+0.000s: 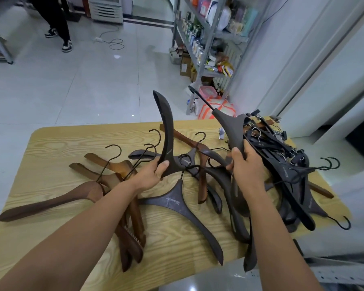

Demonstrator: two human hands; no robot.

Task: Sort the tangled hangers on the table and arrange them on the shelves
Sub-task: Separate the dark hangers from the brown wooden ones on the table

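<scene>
My left hand grips a dark grey hanger near its neck; one arm of it stands upright above the table. My right hand is shut on a second dark grey hanger, tilted, its black hook pointing up and left. Several brown wooden hangers lie at the left of the wooden table. More dark grey hangers lie in the middle. A tangled heap of black clip hangers fills the right side, just behind my right hand.
A metal shelf unit stocked with cans and packets stands beyond the table's far right corner, with bags on the floor beside it. A person's legs are at the far left on the tiled floor. A cable lies on the floor.
</scene>
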